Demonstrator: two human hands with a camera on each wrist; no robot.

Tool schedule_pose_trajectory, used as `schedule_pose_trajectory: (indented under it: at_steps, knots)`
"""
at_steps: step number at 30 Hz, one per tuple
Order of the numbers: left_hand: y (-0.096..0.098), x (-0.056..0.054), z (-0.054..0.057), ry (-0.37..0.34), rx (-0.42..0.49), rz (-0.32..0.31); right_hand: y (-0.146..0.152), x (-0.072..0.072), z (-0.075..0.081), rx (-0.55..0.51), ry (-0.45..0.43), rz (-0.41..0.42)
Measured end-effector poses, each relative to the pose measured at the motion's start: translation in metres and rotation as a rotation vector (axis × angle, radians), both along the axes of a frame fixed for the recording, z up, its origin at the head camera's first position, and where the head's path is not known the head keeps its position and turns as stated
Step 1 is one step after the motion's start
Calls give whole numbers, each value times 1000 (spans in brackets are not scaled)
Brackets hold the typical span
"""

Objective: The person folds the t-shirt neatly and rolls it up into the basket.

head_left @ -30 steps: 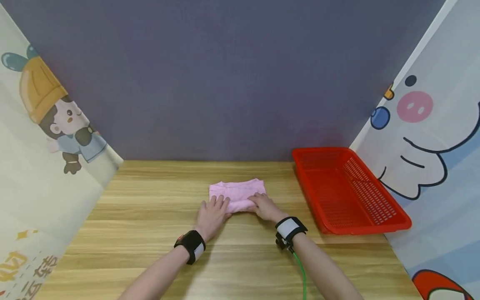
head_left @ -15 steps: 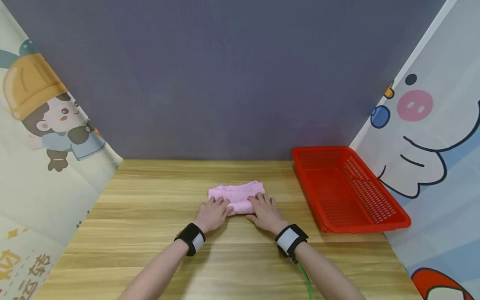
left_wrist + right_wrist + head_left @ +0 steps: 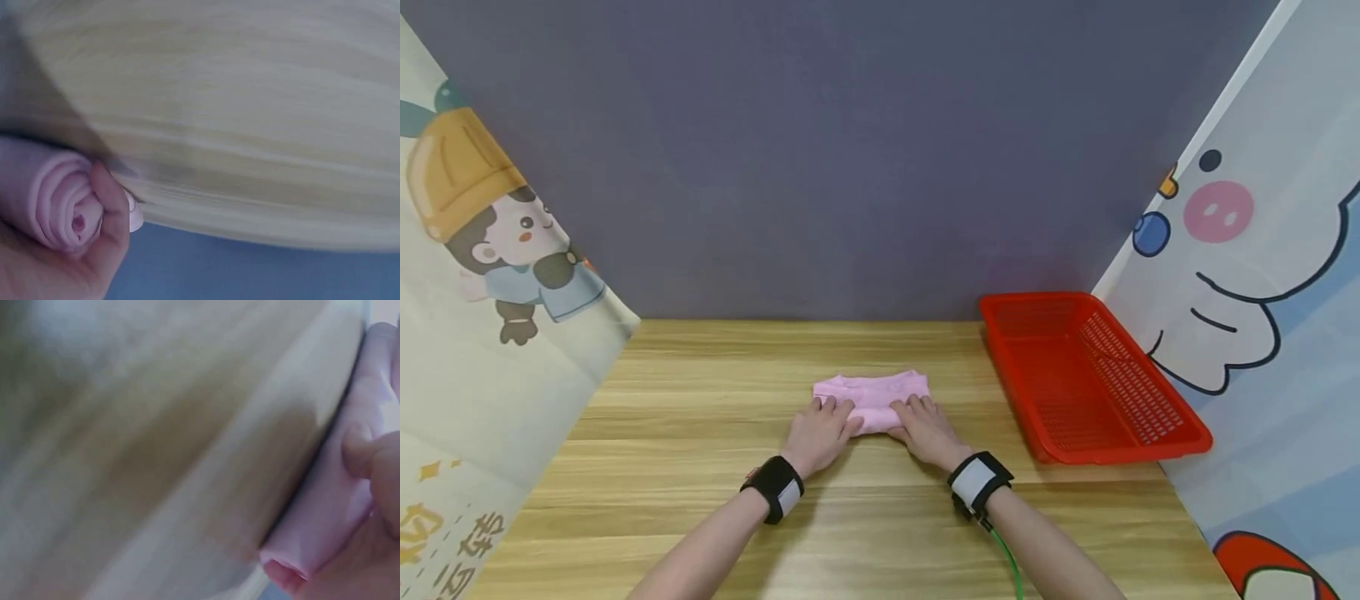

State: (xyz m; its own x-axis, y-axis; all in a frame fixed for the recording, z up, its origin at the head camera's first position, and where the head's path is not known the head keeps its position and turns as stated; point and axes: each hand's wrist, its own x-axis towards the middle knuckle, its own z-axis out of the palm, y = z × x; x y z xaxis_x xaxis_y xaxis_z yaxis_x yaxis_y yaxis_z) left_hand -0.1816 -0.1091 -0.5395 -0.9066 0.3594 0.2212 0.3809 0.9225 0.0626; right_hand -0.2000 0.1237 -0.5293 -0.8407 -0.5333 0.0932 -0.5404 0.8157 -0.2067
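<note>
A pink towel [image 3: 874, 392], partly rolled up, lies on the wooden table in the head view. My left hand [image 3: 817, 437] grips the roll's left end, fingers over the top and thumb at the near side. At the other end, my right hand [image 3: 929, 435] holds the roll in the same manner. The left wrist view shows the rolled towel [image 3: 62, 194] end-on, its layers spiralling, with a digit bent past the end. In the right wrist view the thumb presses on the towel roll [image 3: 325, 519]; the other fingers are mostly out of sight.
A red plastic basket [image 3: 1041, 429] with perforated sides stands at the table's right. Behind the table [image 3: 715, 358] rises a dark grey panel [image 3: 850, 167], and printed sheets flank both sides. A green cable [image 3: 1009, 560] trails from the right wristband.
The towel's near edge and both hands have come slightly closer to the person. The right hand's fingers lifted and spread, then settled back on the roll. The view has shifted slightly.
</note>
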Motion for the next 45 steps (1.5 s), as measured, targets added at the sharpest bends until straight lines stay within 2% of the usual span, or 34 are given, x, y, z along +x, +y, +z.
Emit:
schedule_pose_trajectory:
  at_steps: [4,6,8,11,14,18,22,24,26,29,34,37,40,42,45]
  knots:
    - [-6,5,-10,256,-123,-40,2,-5,7,13,-154,1]
    - [-7,7,-12,324,-166,-43,3,-8,11,16,-223,-2]
    - [-7,8,-13,338,-179,-45,3,-11,14,29,-277,-3]
    - [-5,9,-11,281,-145,-47,3,-11,19,29,-315,-5]
    - [-3,9,-6,184,-71,-45,2,-8,19,19,-279,-10]
    - [-1,5,0,29,1,-38,1,1,10,36,-112,-33]
    - [1,0,4,-128,49,-1,1,6,-1,45,71,-47]
    - [2,-3,5,-179,67,26,1,7,-5,43,131,-44]
    - [2,-5,5,-187,70,38,1,7,-8,39,163,-39]
    - [2,-4,0,-90,19,18,1,6,-10,38,160,-29]
    - [-2,3,-17,252,-124,-24,0,1,-3,39,37,-11]
    - [-4,6,-23,382,-165,-21,-1,-4,4,41,-78,4]
    - [-4,7,-22,391,-151,-13,0,-8,11,43,-180,20]
    - [-3,6,-18,350,-116,-10,1,-11,15,35,-231,27]
    - [-2,3,-12,243,-61,-28,2,-12,16,30,-259,26]
